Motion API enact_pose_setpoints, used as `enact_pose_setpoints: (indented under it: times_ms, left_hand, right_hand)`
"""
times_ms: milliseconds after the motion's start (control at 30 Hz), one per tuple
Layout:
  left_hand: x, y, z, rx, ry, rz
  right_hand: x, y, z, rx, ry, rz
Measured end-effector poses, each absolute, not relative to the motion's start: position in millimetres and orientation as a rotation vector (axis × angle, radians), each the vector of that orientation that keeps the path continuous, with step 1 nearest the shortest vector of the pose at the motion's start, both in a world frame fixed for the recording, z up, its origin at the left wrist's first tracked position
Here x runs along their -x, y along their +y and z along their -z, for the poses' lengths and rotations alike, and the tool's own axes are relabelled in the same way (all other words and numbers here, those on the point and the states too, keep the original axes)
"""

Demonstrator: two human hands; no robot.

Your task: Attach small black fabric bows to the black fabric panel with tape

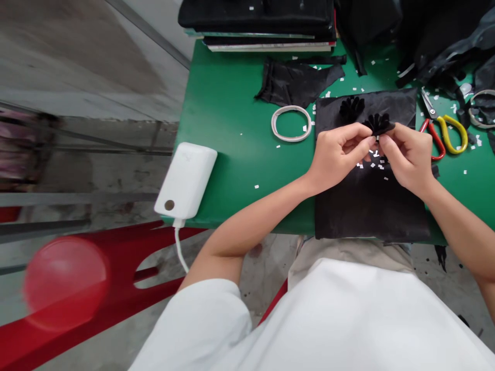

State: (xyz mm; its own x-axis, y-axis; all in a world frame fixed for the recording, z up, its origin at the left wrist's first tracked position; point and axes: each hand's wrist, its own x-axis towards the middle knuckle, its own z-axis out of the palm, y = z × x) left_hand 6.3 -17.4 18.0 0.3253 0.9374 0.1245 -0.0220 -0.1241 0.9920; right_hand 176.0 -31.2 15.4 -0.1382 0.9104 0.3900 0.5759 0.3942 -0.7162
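Between the fingertips of my left hand (340, 152) and my right hand (408, 154) is a black fabric flower (378, 123) with several looped petals. Both hands pinch its lower edge, where a small white piece shows. A second black flower (351, 107) lies just beyond, on a flat black sheet (371, 206). Tiny white paper bits (373, 165) are scattered on the sheet below my fingers. To the right of my right hand lie scissors (441, 121) with one red and one yellow handle, their blades pointing away from me.
A roll of white tape (291, 123) and black cloth scraps (296, 82) lie on the green table (228, 103). Books under black cloth (259, 20) stand at the back. A white power bank (186, 180) with a cable sits at the left edge, near a red chair (116, 288).
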Motion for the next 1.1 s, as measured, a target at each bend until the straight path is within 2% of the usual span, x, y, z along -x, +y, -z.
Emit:
enact_pose_setpoints:
  times_ms: [200, 500, 733, 933, 1100]
  left_hand:
    - [-6.8, -16.7, -19.0, -1.355, 0.885, -1.026]
    - [-8.2, -9.9, -7.0, -1.343, 0.824, -1.012]
    - [-8.0, -4.9, 4.4, -1.378, 0.759, -1.023]
    - [-7.1, -3.8, 4.0, -1.363, 0.751, -0.966]
    - [-8.5, -8.3, 3.5, -1.477, 0.864, -0.991]
  right_hand:
    - [-174.4, -28.2, -8.8, 1.288, -1.577, -0.869]
    - [-169.3, -30.4, -14.3, 1.23, -1.474, -0.945]
    - [-169.0, -28.0, -19.3, 1.235, -1.15, -1.483]
    - [-167.5, -26.8, -23.9, 1.205, -1.061, -1.532]
    - [-165.7, -25.6, -18.1, 1.233, -1.013, -1.411]
